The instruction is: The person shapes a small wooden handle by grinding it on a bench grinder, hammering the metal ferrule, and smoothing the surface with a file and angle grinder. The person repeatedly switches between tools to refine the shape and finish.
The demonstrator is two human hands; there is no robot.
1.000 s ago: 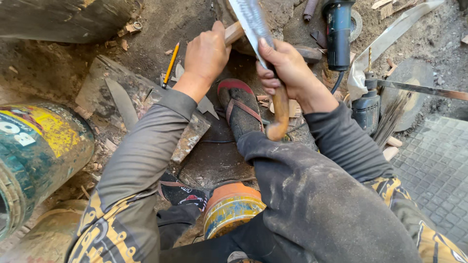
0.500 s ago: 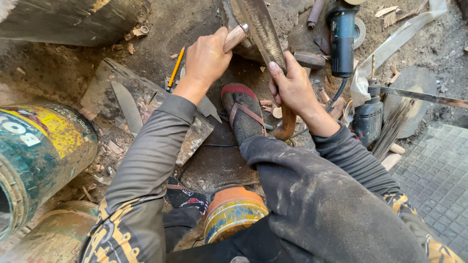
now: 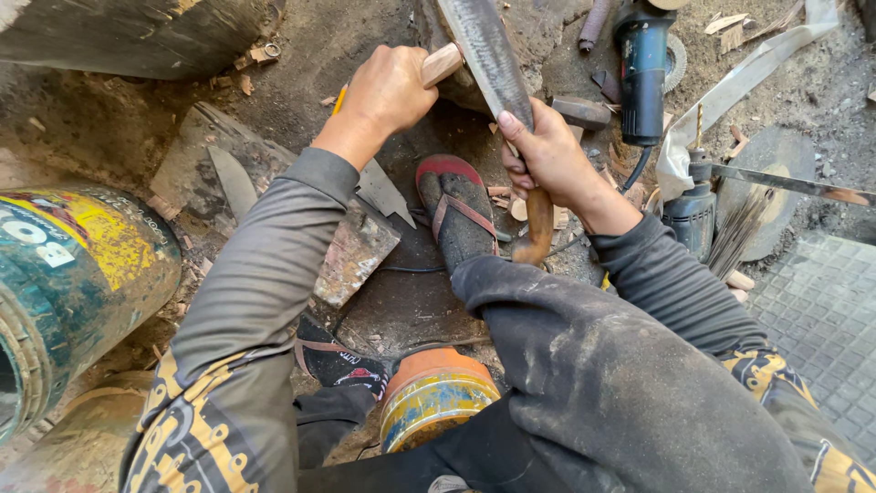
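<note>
Right hand (image 3: 547,155) grips knife handle (image 3: 537,224).

Daylight is coming in soft and even, nothing blown out, shadows staying faint under the hands and arms. The long steel blade (image 3: 488,59) is catching a dull sheen, no real glare. Focus is holding sharp across the middle, while the dark trouser leg (image 3: 630,393) up close is looking a bit soft. Wide lens is bending the edges, stretching the painted drum (image 3: 73,283) at left.
</note>
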